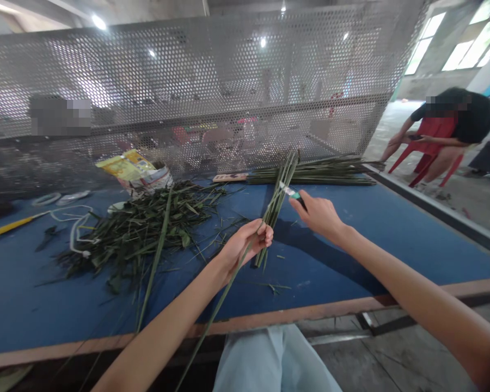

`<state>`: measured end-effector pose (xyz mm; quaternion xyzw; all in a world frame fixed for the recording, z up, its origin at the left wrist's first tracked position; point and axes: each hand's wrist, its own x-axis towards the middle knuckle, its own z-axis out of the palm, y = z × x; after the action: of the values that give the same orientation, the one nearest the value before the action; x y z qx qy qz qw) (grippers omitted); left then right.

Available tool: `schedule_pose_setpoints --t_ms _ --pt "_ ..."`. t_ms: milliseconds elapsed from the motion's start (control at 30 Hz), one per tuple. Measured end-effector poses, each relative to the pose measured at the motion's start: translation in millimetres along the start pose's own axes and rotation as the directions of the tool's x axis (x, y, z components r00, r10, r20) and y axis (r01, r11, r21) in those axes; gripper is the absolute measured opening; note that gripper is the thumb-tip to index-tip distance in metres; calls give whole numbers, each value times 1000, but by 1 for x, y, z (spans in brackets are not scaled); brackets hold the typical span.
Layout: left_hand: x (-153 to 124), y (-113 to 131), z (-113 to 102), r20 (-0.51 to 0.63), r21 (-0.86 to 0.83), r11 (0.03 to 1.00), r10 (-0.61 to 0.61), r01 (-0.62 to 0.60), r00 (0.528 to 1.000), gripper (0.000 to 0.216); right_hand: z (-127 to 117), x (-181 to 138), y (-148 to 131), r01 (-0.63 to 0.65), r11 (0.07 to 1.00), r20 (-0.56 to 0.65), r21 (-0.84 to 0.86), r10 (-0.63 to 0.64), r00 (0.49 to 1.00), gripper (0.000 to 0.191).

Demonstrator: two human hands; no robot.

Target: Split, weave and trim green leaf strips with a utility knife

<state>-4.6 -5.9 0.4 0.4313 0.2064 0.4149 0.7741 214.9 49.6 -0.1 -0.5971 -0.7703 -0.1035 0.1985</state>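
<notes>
Over the tabletop (392,231), the left hand (248,239) curls closed on a stem (224,296) trailing past the front edge; the right hand (320,215) grips a knife (293,193) at the stalks (274,209). Leaves (147,228) crowd leftward; open blue stretches right to the rail (433,211).

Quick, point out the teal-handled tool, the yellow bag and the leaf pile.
Teal-handled tool (295,195): head view, teal part of its handle.
Yellow bag (124,167): head view, its yellow upper part.
Leaf pile (142,222): head view, its middle.
</notes>
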Motion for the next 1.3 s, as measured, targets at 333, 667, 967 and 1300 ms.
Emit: schedule_pose_setpoints --t_ms 333,667,967,1300 --pt "3 5 -7 -53 -110 994 17 -22 998 31 2 12 23 -150 988 55 -37 152 987 50" --pt "2 7 -9 -59 -241 969 -66 50 996 32 5 -2 6 86 991 -155 100 -69 985 46" --pt "2 7 -8 -71 -227 971 -90 72 993 34 10 -3 0 89 964 -130 249 -58 990 43" --pt "5 -3 -5 -121 235 972 37 -8 992 23 7 0 -7 -165 234 168 958 6 986 40"
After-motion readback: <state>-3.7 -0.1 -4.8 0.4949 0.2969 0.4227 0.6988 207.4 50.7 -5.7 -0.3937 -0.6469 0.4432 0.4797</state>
